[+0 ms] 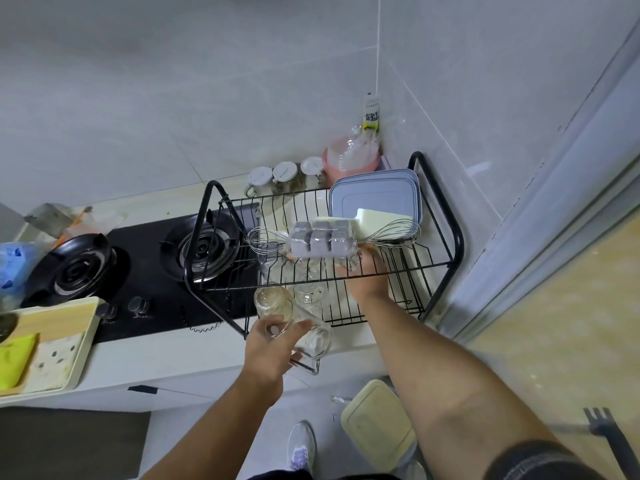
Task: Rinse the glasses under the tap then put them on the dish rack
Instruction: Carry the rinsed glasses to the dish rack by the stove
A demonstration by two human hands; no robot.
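Note:
A black wire dish rack (pixel 458 237) with two tiers stands on the counter by the corner. My left hand (pixel 266 355) is at the rack's front edge, shut on a clear glass (pixel 313 341) that lies tilted. A second clear glass (pixel 272 301) sits right above its fingers; whether it is held is unclear. My right hand (pixel 367 277) reaches under the upper tier, with thumb and fingers around a glass (pixel 348 262) on the lower tier. More clear glasses (pixel 310 292) stand on the lower tier between my hands.
The upper tier carries two whisks (pixel 263 242), a grey ice tray (pixel 320 240) and blue lids (pixel 374 195). A gas hob (pixel 138 265) lies left of the rack, with a tray (pixel 52 358) beside it. Jars (pixel 285 174) and a pink basin (pixel 349 157) stand behind. A cream-lidded bin (pixel 377 420) is on the floor.

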